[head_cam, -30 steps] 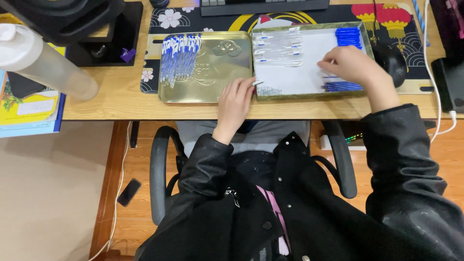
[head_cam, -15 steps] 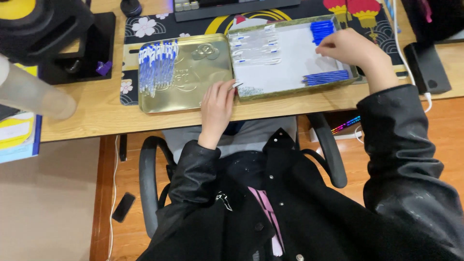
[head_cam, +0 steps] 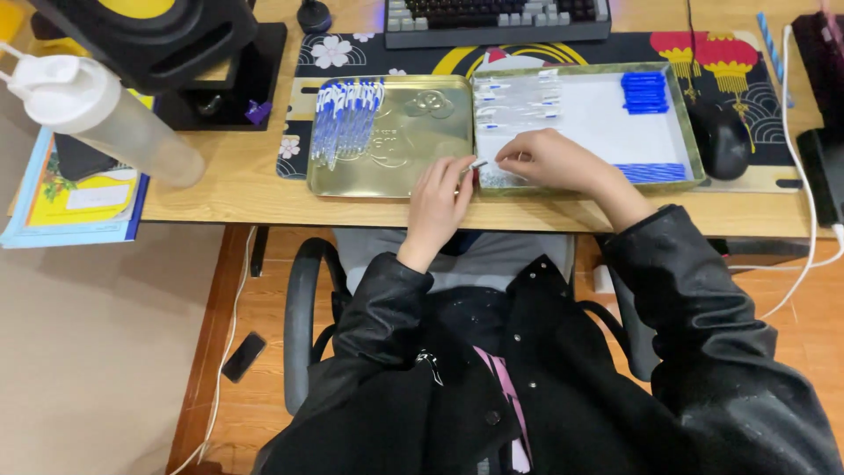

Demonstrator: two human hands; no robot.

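My left hand (head_cam: 437, 198) rests on the desk edge between two trays and pinches a thin clear pen part (head_cam: 476, 164) that points right. My right hand (head_cam: 549, 163) lies over the front left corner of the green-rimmed box (head_cam: 694, 141). Its fingertips are pinched close to that part's tip, and what they hold is hidden. In the box lie clear pen barrels (head_cam: 519, 101), a stack of blue pieces (head_cam: 644, 92) and a row of blue pieces (head_cam: 652, 173). The gold tin tray (head_cam: 413, 132) holds a bunch of blue-and-clear pens (head_cam: 345, 119).
A keyboard (head_cam: 497, 18) and a patterned desk mat (head_cam: 352, 53) lie behind the trays. A black mouse (head_cam: 721, 139) sits right of the box. A clear plastic bottle (head_cam: 105, 119), a black stand (head_cam: 158, 35) and books (head_cam: 75, 198) are at left. A white cable (head_cam: 804, 176) runs off the right edge.
My right hand has moved from the blue pieces at the box's right side to its front left corner, next to my left hand. My head has moved, shifting the view.
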